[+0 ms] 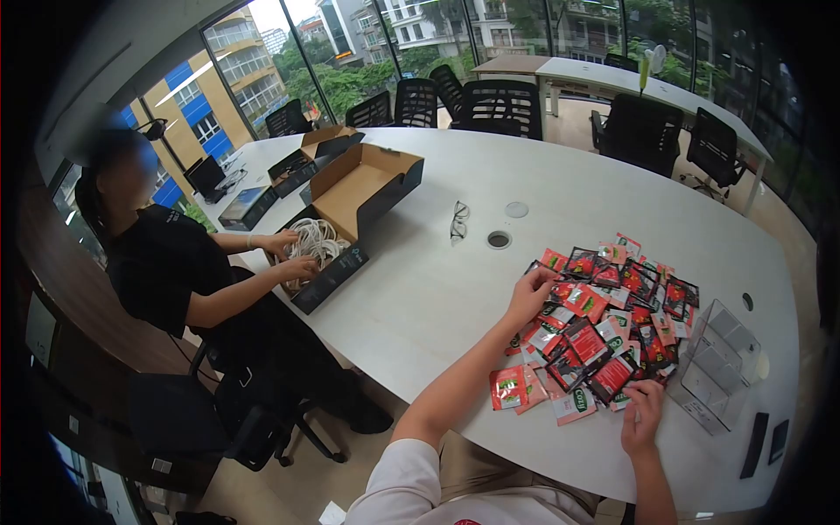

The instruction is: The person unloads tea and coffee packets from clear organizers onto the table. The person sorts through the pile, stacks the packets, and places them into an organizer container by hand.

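A loose heap of red, pink and black tea sachets [588, 339], some lettered "Cozy", lies on the white table in front of me. My left hand [530, 296] rests on the heap's far left side, its fingers stretched over the sachets and not closed on any that I can see. At the near right edge, my right hand [643, 411] touches the outer sachets with loosely bent, parted fingers. Just right of the heap stands a clear plastic organizer [713, 372] with compartments.
Across the white table [420, 289], a person in black [166, 262] has both hands in an open box [331, 282] of white cables [317, 243]. Eyeglasses [459, 221] lie by a round cable hole [499, 240]. A black phone-like object [778, 442] and a dark strip [754, 446] sit at right.
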Demonstrator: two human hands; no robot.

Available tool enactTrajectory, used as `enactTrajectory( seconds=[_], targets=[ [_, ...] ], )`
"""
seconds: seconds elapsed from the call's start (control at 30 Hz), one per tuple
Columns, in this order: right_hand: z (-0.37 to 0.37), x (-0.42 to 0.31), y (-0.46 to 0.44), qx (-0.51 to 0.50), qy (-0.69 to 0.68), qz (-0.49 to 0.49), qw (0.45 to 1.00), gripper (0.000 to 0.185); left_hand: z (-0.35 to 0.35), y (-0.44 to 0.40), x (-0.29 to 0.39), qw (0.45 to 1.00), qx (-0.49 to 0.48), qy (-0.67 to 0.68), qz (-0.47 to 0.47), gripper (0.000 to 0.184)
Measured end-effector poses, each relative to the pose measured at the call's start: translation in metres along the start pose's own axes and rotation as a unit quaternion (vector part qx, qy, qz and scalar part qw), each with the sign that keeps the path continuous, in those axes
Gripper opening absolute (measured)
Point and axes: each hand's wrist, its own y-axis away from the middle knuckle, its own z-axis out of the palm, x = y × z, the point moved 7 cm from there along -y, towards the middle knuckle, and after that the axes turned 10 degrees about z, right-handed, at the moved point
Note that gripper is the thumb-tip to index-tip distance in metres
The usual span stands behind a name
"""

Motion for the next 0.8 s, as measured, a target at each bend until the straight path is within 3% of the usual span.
enactTrajectory(
  seconds=[0.4, 0.8],
  targets=[
    [0.002, 0.026, 0.002, 0.018, -0.061, 0.075, 0.995, 0.021, 0.002, 0.001, -0.007, 0.997, -0.035, -0.067, 0.016, 0.017],
    [0.009, 0.045, 0.008, 0.024, -0.088, 0.123, 0.988, 0.023, 0.003, -0.003, -0.001, 0.984, 0.004, -0.149, 0.095, 0.017]
  ],
)
